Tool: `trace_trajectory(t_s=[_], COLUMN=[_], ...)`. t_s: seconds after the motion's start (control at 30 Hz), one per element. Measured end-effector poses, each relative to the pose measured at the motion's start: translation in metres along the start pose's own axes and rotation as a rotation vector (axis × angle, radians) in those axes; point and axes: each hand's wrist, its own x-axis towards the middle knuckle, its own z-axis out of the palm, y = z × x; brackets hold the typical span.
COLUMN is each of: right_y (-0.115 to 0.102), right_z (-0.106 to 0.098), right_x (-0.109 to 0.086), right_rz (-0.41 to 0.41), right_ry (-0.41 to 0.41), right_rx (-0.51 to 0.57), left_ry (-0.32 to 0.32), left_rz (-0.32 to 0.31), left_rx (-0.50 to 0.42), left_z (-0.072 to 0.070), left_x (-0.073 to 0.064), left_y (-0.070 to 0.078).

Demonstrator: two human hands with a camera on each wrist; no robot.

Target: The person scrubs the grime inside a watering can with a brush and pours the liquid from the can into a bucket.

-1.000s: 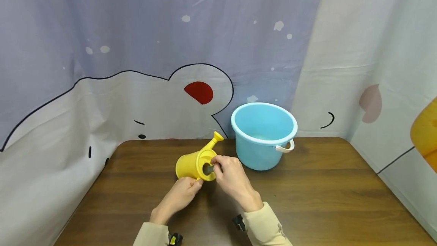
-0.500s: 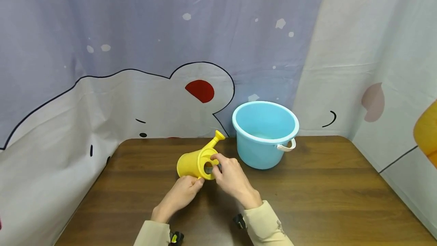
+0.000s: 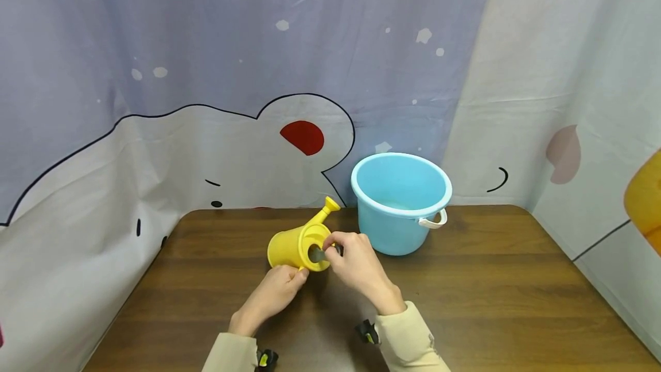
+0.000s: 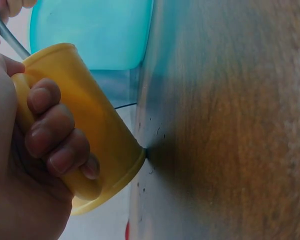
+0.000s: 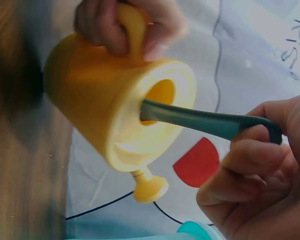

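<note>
- The left hand [image 3: 276, 293] grasps the handle [image 5: 134, 30] of the yellow watering can [image 3: 286, 247], its fingers curled round the loop.
- The right hand [image 3: 358, 266] grips the outer end of a grey-green tool [image 5: 197, 120]; the tool's far end is inside the can's round opening [image 5: 163, 91], so its shape there cannot be told.
- Over the last half second the right hand has shifted slightly to the person's right, away from the mouth of the can, while the left hand and the can look unmoved. To judge by this, the tool is being worked in the opening against a steadied can, and that work is not finished.
- The can leans over on the brown surface [image 3: 496, 291], mouth toward the right hand, spout [image 3: 317, 219] pointing up and away; its lower edge seems to touch the wood.
- Just beyond, to the right, stands a light blue bucket [image 3: 392, 231], upright and unchanged.
- Behind everything hangs a printed cloth [image 3: 206, 33].
</note>
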Motion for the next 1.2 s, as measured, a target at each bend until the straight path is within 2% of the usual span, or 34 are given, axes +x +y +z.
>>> trace_trajectory(t_s=[0.3,0.57,0.77,1.0,1.2], right_y=[0.0,0.002,0.005,0.011,0.011], right_z=[-0.012,-0.015,-0.018,-0.005,0.005], right_x=[-0.003,-0.002,0.001,0.004,0.003], right_rz=[0.101,0.095,0.03,0.019,-0.026], right_ry=[-0.103,-0.191,-0.274,-0.239,-0.205], right_rx=[0.133,0.158,0.132,0.126,0.097], left_ry=[0.0,-0.005,0.006,0.005,0.012], left_rz=[-0.007,-0.008,0.005,0.028,0.041], left_rx=[-0.005,-0.01,0.01,0.035,0.033], left_z=[0.0,0.0,-0.002,-0.002,-0.001], left_x=[-0.001,0.0,0.002,0.003,0.001], left_y=[0.0,-0.001,0.0,0.001,0.001])
